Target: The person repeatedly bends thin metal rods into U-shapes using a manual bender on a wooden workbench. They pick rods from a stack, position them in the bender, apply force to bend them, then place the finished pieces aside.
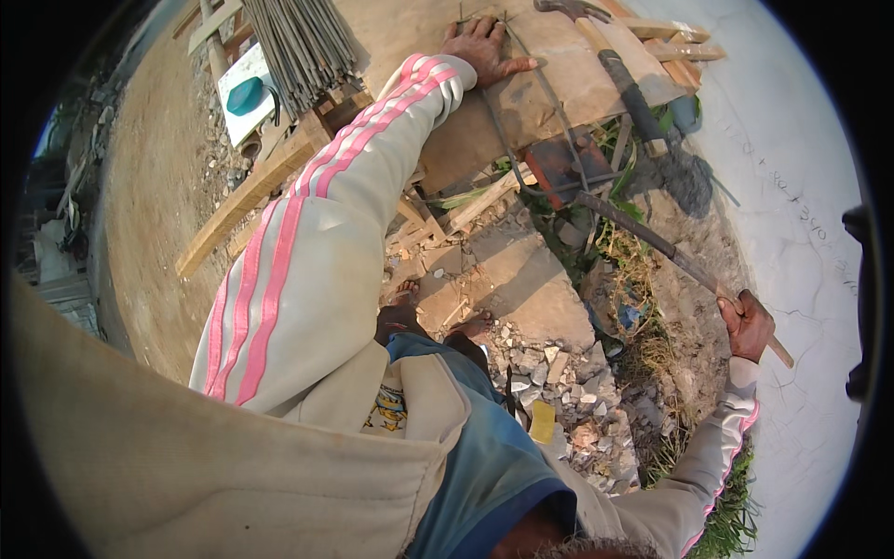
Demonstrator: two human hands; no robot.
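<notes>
**Your left palm on the board, your right fist round the bar**

At your far left, a teal, rounded fabric item lies on a white flat panel. Beside it, a bundle of long, thin grey rods stretches to the top edge, and a pale, squared timber beam runs diagonally below.

Your left hand is spread with its fingers apart on a broad brown wooden board, grasping nothing that you could see closed in it; it lies over a thin, dark bent metal rod. That rod reaches from under your hand past the board's near edge, to a rusty red-brown block.

Below, between your feet and the wall, lies broken grey rubble. Above right, a hammer with a black-wrapped handle lies across the board's edge.

Your right hand is clenched round a long, dark brown bar, near its lower end. The bar's upper end meets the block's area; whether it touches the rod, you cannot tell. A whitish cracked wall surface fills the far right.
</notes>
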